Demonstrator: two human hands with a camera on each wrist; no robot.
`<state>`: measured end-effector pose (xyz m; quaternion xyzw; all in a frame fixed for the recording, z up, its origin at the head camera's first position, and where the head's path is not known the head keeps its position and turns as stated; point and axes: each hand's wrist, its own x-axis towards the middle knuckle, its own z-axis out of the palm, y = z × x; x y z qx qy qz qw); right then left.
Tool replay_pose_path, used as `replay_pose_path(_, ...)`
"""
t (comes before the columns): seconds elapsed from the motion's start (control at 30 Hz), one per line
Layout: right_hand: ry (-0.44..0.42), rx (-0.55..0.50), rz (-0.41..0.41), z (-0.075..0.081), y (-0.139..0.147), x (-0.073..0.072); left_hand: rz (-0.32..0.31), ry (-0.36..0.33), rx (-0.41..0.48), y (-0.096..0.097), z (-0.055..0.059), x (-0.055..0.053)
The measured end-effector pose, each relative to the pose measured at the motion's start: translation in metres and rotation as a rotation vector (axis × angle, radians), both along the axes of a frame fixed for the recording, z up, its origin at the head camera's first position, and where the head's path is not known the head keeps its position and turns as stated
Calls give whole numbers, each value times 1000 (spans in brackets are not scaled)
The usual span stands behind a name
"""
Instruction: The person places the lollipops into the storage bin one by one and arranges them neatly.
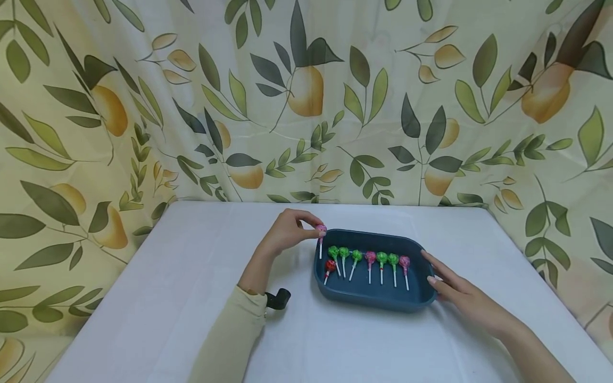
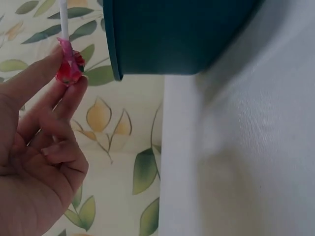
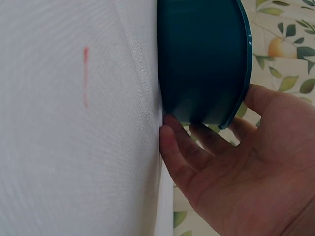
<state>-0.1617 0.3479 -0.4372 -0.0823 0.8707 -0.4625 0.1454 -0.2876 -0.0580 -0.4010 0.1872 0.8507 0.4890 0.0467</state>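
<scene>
My left hand (image 1: 287,235) pinches a pink-wrapped lollipop (image 1: 321,229) by its candy head, between thumb and fingertips. Its white stick points down at the left end of a dark blue tray (image 1: 373,303). In the left wrist view the same lollipop (image 2: 70,71) is beside the tray's wall (image 2: 157,49). Inside the tray lie several green lollipops (image 1: 381,257), two pink lollipops (image 1: 404,261) and a red lollipop (image 1: 329,265) near the left end. At the right end my right hand (image 1: 457,292) grips the tray, thumb at the rim, fingers around the outer wall (image 3: 204,64).
A white cloth covers the table (image 1: 191,255) under the tray. Behind it hangs a curtain (image 1: 306,149) printed with leaves and fruit. A black device (image 1: 279,299) sits on the left wrist. A thin red mark (image 3: 85,73) shows on the cloth.
</scene>
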Motion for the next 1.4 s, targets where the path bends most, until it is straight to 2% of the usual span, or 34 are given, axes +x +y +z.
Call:
replay_pose_path(0.23,6,8,4,-1,1,-2,-13,-21,8,15,1,3)
replay_pose_path(0.57,-5,4,4,-4,1,-3,-19,-18,-69,32,-1,11)
replay_pose_path(0.77,2,12,6,-3,1,-3,-54,21,-110,41,-3,14)
replay_pose_path(1.0,2,7,4,-3,0,-2,-51,21,-182,49,-9,17)
replay_pose_path(1.17,15,27,3,-2,0,-2,-67,52,-212,54,-13,19)
replay_pose_path(1.4,20,29,6,-1,1,-1,-23,97,-352,64,-12,27)
